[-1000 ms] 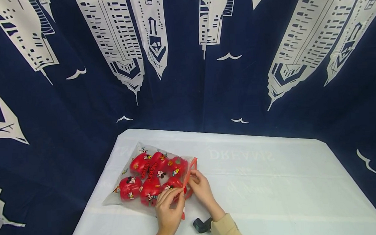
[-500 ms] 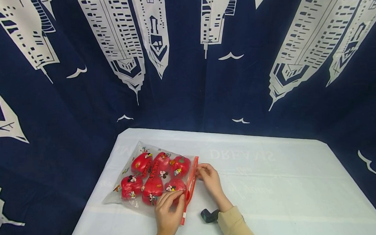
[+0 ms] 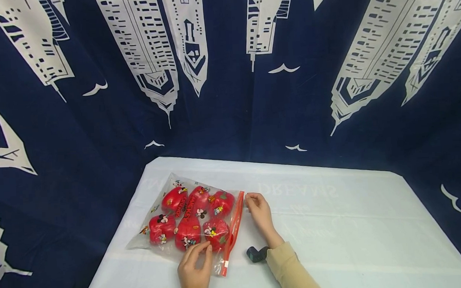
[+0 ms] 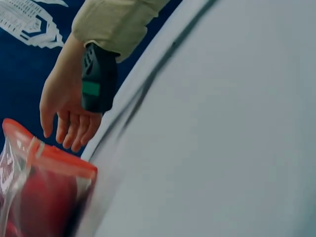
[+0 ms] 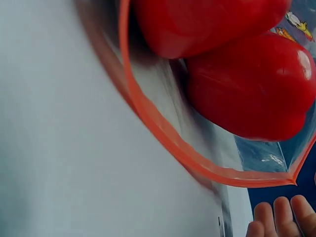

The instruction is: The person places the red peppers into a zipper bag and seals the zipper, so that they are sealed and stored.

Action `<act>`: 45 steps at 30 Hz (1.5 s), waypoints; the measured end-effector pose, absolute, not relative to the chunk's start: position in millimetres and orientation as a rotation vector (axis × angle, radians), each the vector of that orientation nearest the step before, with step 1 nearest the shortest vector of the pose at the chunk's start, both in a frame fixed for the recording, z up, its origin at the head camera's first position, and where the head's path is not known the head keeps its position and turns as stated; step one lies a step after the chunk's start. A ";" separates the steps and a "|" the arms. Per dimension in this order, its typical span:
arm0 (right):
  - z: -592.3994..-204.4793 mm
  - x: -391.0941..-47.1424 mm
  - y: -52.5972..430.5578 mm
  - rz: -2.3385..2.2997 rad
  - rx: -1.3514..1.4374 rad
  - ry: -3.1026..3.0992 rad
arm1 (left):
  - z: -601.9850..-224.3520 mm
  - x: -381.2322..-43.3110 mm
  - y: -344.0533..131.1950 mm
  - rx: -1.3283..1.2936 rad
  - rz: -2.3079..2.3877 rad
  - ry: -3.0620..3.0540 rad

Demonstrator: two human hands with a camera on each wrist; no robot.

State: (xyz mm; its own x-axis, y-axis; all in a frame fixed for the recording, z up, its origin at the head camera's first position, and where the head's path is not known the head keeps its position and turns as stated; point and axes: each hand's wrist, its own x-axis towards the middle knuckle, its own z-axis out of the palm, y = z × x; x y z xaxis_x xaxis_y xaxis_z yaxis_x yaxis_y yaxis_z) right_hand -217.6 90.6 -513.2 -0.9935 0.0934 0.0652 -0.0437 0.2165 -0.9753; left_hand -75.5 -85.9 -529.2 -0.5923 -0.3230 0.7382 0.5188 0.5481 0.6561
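Note:
A clear zip bag (image 3: 169,245) with cartoon prints and a red zip edge (image 3: 237,216) lies on the white table. Inside are several glossy red pieces (image 3: 161,229), shaped like fruit or bell peppers, some with green marks. From the right wrist view, the bag's orange-red mouth (image 5: 173,143) gapes around red pieces (image 5: 247,89). My left hand (image 3: 195,270) is at the bag's near edge, fingers loosely bent; contact is unclear. Just beyond the zip's far end, my right hand (image 3: 259,211) appears apart from the bag. The left wrist view shows this right hand (image 4: 69,108) with relaxed, hanging fingers.
A dark wrist device (image 3: 256,254) sits at the right sleeve (image 3: 290,266). The white tabletop (image 3: 353,224) extends to the right. Behind it hangs a navy cloth (image 3: 229,127) printed with white buildings and birds.
My right hand has let go of the zip edge and moved away to the far right. My left hand has come off the zip and shifted left and nearer. The zip edge lies straighter.

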 end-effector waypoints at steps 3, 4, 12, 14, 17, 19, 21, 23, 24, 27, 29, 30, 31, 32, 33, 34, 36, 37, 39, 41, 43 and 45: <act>-513.1 -221.0 89.6 1.894 -0.020 -2.383 | -534.5 -70.7 -91.3 -0.065 -1.142 -1.896; -513.1 -221.9 89.0 1.893 -0.009 -2.391 | -536.0 -69.2 -93.1 -0.031 -1.127 -1.905; -512.3 -227.2 85.1 1.876 -0.012 -2.452 | -543.1 -56.7 -104.9 0.159 -1.037 -1.955; -512.6 -228.3 84.9 1.893 -0.025 -2.452 | -541.4 -53.2 -106.2 0.255 -1.028 -1.999; -513.2 -229.2 86.0 1.921 -0.024 -2.434 | -538.2 -49.2 -107.3 0.409 -1.029 -2.104; -514.4 -229.5 87.1 1.937 -0.014 -2.423 | -537.0 -48.2 -107.6 0.495 -1.038 -2.174; -515.4 -229.5 88.3 1.952 -0.001 -2.415 | -536.6 -48.1 -108.0 0.541 -1.049 -2.219; -516.1 -229.2 89.2 1.969 0.009 -2.406 | -535.7 -48.3 -107.5 0.590 -1.057 -2.252; -516.3 -229.0 89.8 1.981 0.013 -2.398 | -535.3 -48.5 -107.1 0.612 -1.062 -2.265; -515.4 -227.9 92.1 2.055 0.003 -2.353 | -534.4 -50.1 -106.1 0.643 -1.098 -2.278; -514.8 -226.4 94.4 2.102 0.004 -2.316 | -534.6 -51.8 -105.6 0.631 -1.121 -2.287; -514.7 -225.7 95.7 2.123 -0.010 -2.303 | -535.1 -53.0 -105.6 0.612 -1.131 -2.288; -514.7 -224.9 97.1 2.141 -0.023 -2.291 | -535.8 -54.3 -105.4 0.591 -1.144 -2.288; -514.9 -224.0 98.7 2.153 -0.038 -2.282 | -536.6 -55.7 -105.3 0.566 -1.156 -2.290; -515.1 -223.0 100.5 2.152 -0.046 -2.279 | -537.2 -57.1 -105.2 0.539 -1.161 -2.292; -515.2 -221.8 102.4 2.154 -0.058 -2.271 | -537.9 -58.9 -105.2 0.511 -1.176 -2.287; -515.6 -219.5 106.9 2.168 -0.093 -2.249 | -538.9 -62.9 -104.8 0.453 -1.214 -2.277; -515.8 -218.1 109.4 2.170 -0.104 -2.240 | -539.3 -65.2 -104.6 0.429 -1.236 -2.278; -515.4 -215.0 114.7 2.173 -0.123 -2.221 | -539.1 -69.5 -104.3 0.382 -1.291 -2.278; -515.5 -211.9 120.5 2.172 -0.144 -2.208 | -539.7 -74.3 -103.4 0.351 -1.360 -2.290; -515.3 -208.2 126.4 2.170 -0.169 -2.189 | -540.0 -79.4 -102.4 0.315 -1.408 -2.318; -514.7 -203.9 132.3 2.159 -0.195 -2.175 | -540.3 -85.1 -101.2 0.268 -1.438 -2.339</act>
State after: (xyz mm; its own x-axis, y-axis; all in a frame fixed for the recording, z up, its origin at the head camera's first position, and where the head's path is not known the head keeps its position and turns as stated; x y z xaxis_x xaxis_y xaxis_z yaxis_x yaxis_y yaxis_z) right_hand -203.9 132.3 -514.7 -0.9894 0.1399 -0.0387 0.0397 0.0045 -0.9992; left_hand -85.1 -101.2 -540.3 -0.9096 -0.3532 0.2188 0.0358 0.4579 0.8883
